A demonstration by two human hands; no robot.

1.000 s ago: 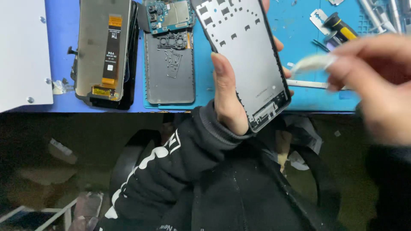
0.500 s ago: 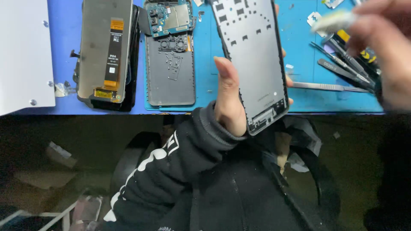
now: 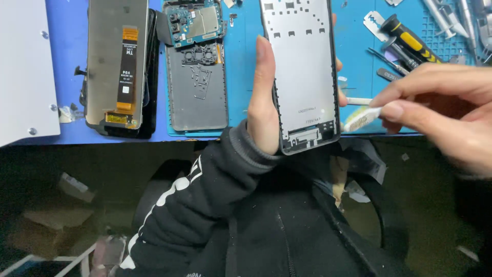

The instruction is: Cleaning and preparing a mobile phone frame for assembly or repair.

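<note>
Since the earlier frame the right hand (image 3: 441, 110) has dropped from the upper right corner to the middle right of the frame, and its small white strip (image 3: 361, 119) now sits just beside the lower right edge of the phone frame (image 3: 303, 72). That hand pinches the strip between thumb and forefinger, its other fingers loosely curled. At centre, the left hand (image 3: 264, 102) is closed around the phone frame, thumb along its left edge and fingertips showing at its right edge, holding it upright above the table's near edge.

Grey metal fills the frame's inner face, with small cutouts near the top, a dark rim, and a recessed slot at the bottom.

A blue mat (image 3: 359, 61) covers the table. To the left of the hands lie a dark back cover (image 3: 197, 92) with a circuit board (image 3: 197, 20) at its top, then a screen panel (image 3: 115, 66) with an orange flex cable. A white sheet (image 3: 23, 66) fills the upper left. A yellow-and-black screwdriver (image 3: 410, 33) and metal tools lie at the upper right. Below the table edge are a black sleeve (image 3: 205, 205) and a dim, cluttered floor (image 3: 56, 215).
</note>
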